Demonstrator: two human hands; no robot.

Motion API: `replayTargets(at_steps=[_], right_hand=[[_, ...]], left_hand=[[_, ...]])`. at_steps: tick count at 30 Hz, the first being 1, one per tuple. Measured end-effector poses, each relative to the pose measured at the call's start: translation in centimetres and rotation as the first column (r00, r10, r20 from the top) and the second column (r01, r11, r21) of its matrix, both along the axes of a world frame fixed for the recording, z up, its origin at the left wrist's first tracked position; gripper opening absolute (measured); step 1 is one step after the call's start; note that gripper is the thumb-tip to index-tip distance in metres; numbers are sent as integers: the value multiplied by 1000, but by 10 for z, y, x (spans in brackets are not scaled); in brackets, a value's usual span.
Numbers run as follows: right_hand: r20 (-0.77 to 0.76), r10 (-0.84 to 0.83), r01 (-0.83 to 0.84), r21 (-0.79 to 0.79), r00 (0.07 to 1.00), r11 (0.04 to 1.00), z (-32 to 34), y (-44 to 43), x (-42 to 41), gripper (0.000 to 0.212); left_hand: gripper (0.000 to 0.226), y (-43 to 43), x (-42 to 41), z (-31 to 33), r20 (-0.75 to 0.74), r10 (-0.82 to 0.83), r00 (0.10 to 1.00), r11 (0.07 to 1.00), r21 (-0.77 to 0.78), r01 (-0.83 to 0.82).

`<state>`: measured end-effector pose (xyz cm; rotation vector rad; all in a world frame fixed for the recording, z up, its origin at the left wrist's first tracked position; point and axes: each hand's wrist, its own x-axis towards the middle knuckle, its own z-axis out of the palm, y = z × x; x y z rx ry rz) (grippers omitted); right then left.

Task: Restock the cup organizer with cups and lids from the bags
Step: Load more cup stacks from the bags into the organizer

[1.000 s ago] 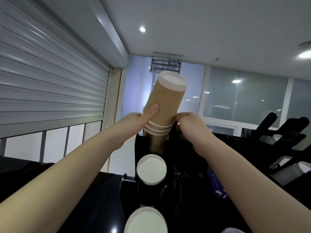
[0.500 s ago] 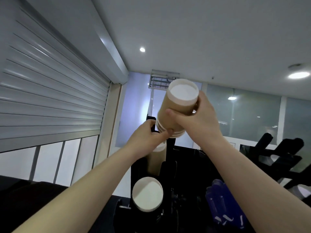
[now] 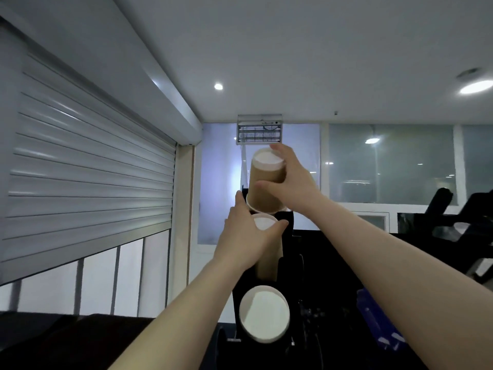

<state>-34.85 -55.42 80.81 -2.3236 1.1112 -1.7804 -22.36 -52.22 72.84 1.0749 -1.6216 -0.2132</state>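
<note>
Head view: brown cup (image 3: 266, 182) (white base) inverted.

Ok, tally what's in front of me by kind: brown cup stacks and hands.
Brown cup stacks: 3 (raised stack, upper-slot stack, lower-slot stack)
Hands: 2 (left hand, right hand)
Total: 5

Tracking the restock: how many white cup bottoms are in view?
3: one on the cups in the right hand, one atop the stack the left hand grips, one on a lower cup in the organizer. Others may be hidden.
</note>
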Motion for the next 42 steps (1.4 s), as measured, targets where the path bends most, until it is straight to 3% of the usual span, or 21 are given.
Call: replayTargets(at_steps=[4, 8, 12, 15, 18, 21, 23, 25, 26, 28, 30, 33, 37, 42], right_hand=[[-119, -72, 82, 82, 990, 993, -10, -19, -6, 58], [-142, -68, 91, 163, 988, 982, -18, -27, -10, 16], [-298, -122, 190, 210, 947, 959, -30, -29, -13, 40], [-244, -70, 141, 288, 967, 947, -34, -26, -16, 44], [-162, -101, 131, 190, 982, 973, -32, -16, -16, 33], [26, -206, 203, 75, 978, 976, -33, -2, -20, 20], [101, -202, 183, 170, 974, 968, -41, 7, -25, 18], [122, -179, 131, 327, 976, 936, -58, 14, -28, 18], [123, -158, 94, 413, 980, 906, -69, 15, -29, 18], [166, -78, -37, 596, 983, 802, -87, 16, -29, 13], [260, 3, -197, 722, 966, 664, -94, 17, -29, 11], [343, 32, -294, 753, 939, 589, -89, 19, -32, 13], [254, 38, -230, 790, 966, 568, -90, 22, -29, 17], [290, 56, -275, 804, 955, 526, -97, 19, -28, 23]], left_hand=[[105, -1, 0, -1, -1, 10, 1000, 1000, 25, -10], [108, -3, 0, -1, -2, 12, 1000, 999, 32, -12], [109, -4, 0, -1, -4, 8, 1000, 999, 44, -8], [104, -5, 0, -1, -1, 19, 1000, 1000, 23, -19], [97, -2, -1, -1, -19, -14, 1000, 1000, -13, 13], [84, 0, 6, -4, -284, -150, 947, 987, -102, 125], [52, 0, 14, -16, -449, -176, 876, 980, -168, 111], [32, 0, 23, -33, -516, -108, 850, 994, -76, 80], [32, 0, 27, -39, -542, -109, 833, 988, 30, 149], [47, -2, 33, -43, -614, -178, 769, 870, 267, 415], [71, -3, 41, -38, -642, -199, 741, 732, 405, 548], [91, -8, 48, -33, -612, -251, 750, 660, 458, 595], [84, -12, 53, -34, -571, -272, 775, 635, 499, 590], [83, -16, 60, -32, -545, -252, 800, 607, 555, 569]])
